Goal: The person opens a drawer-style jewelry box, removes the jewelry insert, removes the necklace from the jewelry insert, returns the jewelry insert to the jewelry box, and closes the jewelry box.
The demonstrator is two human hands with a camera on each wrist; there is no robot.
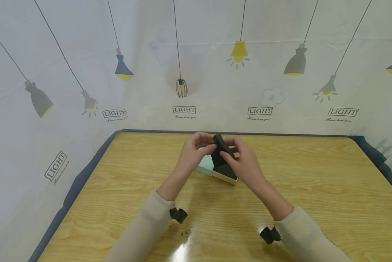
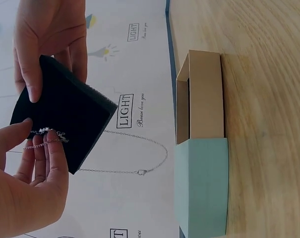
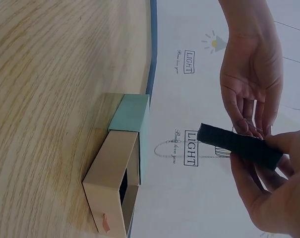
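A square black foam pad (image 2: 75, 106) is held up between my two hands. My right hand (image 1: 246, 162) grips the pad by one side, thumb on its face and fingers behind. On the pad's other side, my left hand (image 1: 192, 153) pinches part of a thin silver necklace (image 2: 112, 171) against the pad's face. A sparkling pendant (image 2: 44, 131) shows at the left fingertips in the left wrist view. The rest of the chain hangs in a loop beyond the pad's edge, with a small bright piece on it. Some chain is hidden by fingers.
Below the hands, a box lies on the wooden table (image 1: 117, 218): a beige drawer (image 3: 107, 158) with a small pull tab, slid partly out of a mint-green sleeve (image 2: 208, 188). Dark lining shows inside the drawer. A lamp-printed curtain (image 1: 215, 72) stands behind the table.
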